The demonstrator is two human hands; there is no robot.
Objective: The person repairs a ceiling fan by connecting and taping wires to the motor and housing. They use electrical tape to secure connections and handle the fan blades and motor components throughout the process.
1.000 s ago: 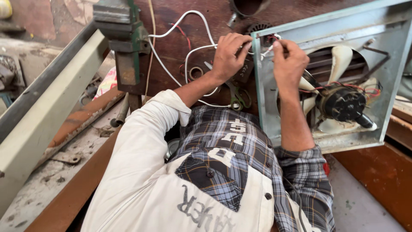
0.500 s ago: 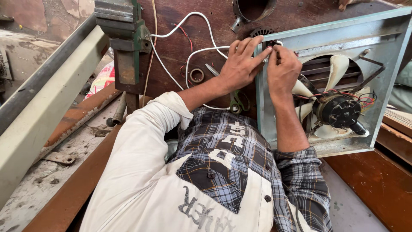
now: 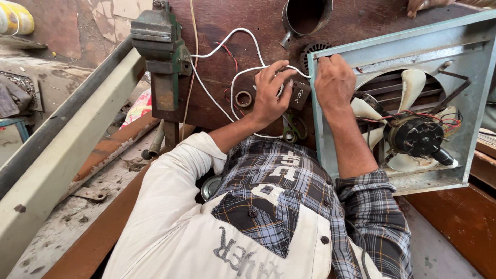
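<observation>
I take the grey-green fan housing as my landmark; it lies on the brown wooden surface with its cream blades and black motor inside, red leads draped across the motor. My right hand sits on the housing's upper left corner, fingers curled closed on the rim; whether it pinches anything I cannot tell. Left of the housing my left hand, fingers half spread, presses on white wire and a small black block. The wire could snag on the green vise further left. Above the housing, a metal cup looks empty
</observation>
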